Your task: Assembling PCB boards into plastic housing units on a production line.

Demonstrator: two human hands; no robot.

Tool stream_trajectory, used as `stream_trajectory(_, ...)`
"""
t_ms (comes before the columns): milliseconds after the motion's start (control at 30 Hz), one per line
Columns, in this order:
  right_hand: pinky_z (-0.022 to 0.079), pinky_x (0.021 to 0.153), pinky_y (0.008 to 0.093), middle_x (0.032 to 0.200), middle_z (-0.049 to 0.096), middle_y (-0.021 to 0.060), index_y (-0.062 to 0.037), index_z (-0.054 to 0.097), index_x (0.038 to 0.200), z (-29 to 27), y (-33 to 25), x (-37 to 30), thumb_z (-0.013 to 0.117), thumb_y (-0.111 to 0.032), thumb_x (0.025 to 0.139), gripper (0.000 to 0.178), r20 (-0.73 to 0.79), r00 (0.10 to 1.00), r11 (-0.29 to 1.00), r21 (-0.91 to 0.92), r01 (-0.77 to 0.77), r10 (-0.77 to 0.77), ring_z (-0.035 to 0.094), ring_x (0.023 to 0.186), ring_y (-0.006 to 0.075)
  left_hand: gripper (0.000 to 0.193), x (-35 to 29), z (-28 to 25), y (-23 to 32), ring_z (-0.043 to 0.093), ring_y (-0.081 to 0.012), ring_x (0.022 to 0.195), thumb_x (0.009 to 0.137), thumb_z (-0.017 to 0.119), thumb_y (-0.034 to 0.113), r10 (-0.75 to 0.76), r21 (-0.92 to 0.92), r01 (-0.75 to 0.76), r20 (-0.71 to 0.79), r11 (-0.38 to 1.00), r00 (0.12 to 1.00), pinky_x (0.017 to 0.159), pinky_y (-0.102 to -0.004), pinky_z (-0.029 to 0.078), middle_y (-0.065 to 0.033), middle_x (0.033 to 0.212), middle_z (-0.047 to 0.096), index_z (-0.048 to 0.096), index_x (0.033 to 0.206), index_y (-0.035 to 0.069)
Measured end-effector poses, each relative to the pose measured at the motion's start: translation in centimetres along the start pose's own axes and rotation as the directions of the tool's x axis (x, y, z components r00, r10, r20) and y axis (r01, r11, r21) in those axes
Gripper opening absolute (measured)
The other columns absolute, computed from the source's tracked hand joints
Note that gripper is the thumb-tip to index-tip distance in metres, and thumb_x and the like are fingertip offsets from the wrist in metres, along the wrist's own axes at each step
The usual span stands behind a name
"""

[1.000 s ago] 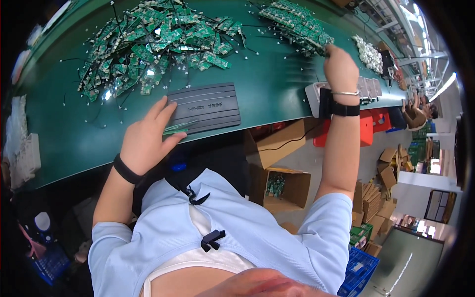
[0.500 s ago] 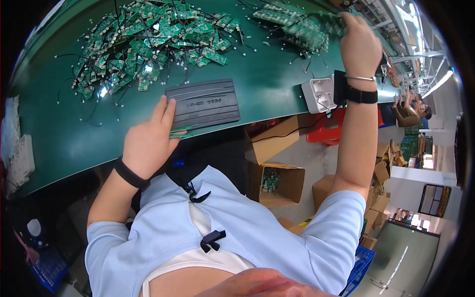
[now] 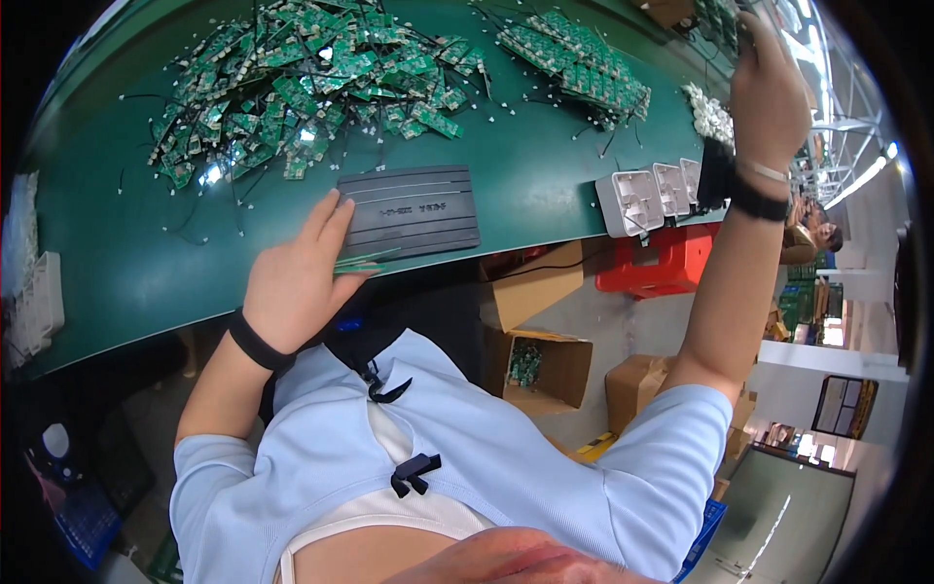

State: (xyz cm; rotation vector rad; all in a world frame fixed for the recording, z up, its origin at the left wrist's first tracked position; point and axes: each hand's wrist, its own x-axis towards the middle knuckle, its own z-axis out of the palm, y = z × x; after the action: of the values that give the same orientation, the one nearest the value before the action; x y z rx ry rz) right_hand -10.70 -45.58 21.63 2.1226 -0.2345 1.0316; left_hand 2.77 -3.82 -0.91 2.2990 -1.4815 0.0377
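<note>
My left hand (image 3: 292, 277) lies at the left end of a black grooved block (image 3: 413, 209), two fingers touching its edge. A few thin green strips (image 3: 368, 261) stick out between that hand's thumb and fingers. Far to the right, my right hand (image 3: 771, 107) reaches over the bench, its fingers closed on a green circuit board panel (image 3: 718, 21) at the upper edge of the view. Left of this hand, a stack of circuit board panels (image 3: 579, 73) with black wires lies on the bench. The fingertips of the right hand are partly hidden.
A large heap of small green circuit boards (image 3: 321, 83) with wires covers the back left of the green bench (image 3: 263, 229). White plastic housings (image 3: 637, 200) stand along its front edge, white small parts (image 3: 708, 115) behind. Below are a red stool (image 3: 652, 263) and an open carton (image 3: 559, 370).
My right hand has moved right and away from the stack, carrying the circuit board panel. White housings and small parts beside it have come into view. My left hand stays at the block.
</note>
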Motion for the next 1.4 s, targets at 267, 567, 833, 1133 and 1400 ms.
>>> stream_trajectory(267,0.056,0.094,0.0408,0.108,0.074,0.0177,-0.0006,0.065,0.104,-2.5,-10.0,-7.8,0.063,0.01,0.091,0.017,-0.1,0.995,0.636,0.767,0.082,-0.007,0.071,0.106,0.0343,0.052,1.2,-3.5,-1.6,0.039,-0.0005,0.057,0.101,0.068,0.031,-0.343,-0.979,0.202,0.186,0.011,0.921,0.047,-0.018,0.032,-0.0114,0.137,0.065,0.054,0.142,0.002)
stream_trajectory(567,0.057,0.097,0.0447,0.121,0.072,0.0163,-0.0014,0.064,0.109,-6.4,-17.8,-12.9,0.063,0.015,0.083,0.031,-0.123,0.992,0.457,0.881,0.12,-0.023,0.067,0.116,0.0408,0.02,2.8,-0.3,-0.2,0.029,0.0011,0.057,0.107,0.059,0.02,0.04,-0.683,0.499,0.57,-0.533,0.821,0.045,-0.0163,0.023,0.0016,0.1,0.064,0.06,0.121,0.006)
stream_trajectory(833,0.051,0.105,0.0414,0.135,0.064,0.0168,0.0,0.054,0.135,-7.9,-22.0,-12.9,0.06,0.003,0.097,0.039,0.67,0.642,-0.606,0.7,-0.378,0.373,0.061,0.126,0.0323,0.023,1.5,0.2,1.8,0.041,-0.0008,0.06,0.098,0.073,0.018,-0.196,-0.867,0.253,0.363,-0.43,0.911,0.049,-0.0198,0.03,0.0066,0.076,0.055,0.067,0.116,0.004)
stream_trajectory(1133,0.054,0.091,0.03,0.117,0.069,0.0098,0.0006,0.05,0.138,-9.1,-16.7,-9.5,0.066,-0.003,0.1,0.042,0.726,0.576,-0.492,0.684,-0.54,0.376,0.067,0.101,0.0178,0.03,0.8,-1.4,1.6,0.06,-0.0119,0.071,0.093,0.075,0.014,-0.184,-0.926,0.082,0.014,0.369,0.983,0.06,-0.0276,0.046,-0.0053,0.108,0.072,0.068,0.121,0.003)
stream_trajectory(1400,0.055,0.08,0.0306,0.102,0.074,0.0087,0.0015,0.067,0.114,-8.1,-13.0,-4.1,0.074,0.001,0.091,0.025,0.652,0.747,0.237,0.752,-0.615,-0.129,0.069,0.088,0.0164,0.049,-2.4,-2.9,-0.7,0.072,-0.0278,0.088,0.076,0.08,0.012,0.023,-0.222,-0.033,-0.051,0.974,0.998,0.073,-0.0383,0.057,-0.0139,0.128,0.068,0.066,0.122,0.006)
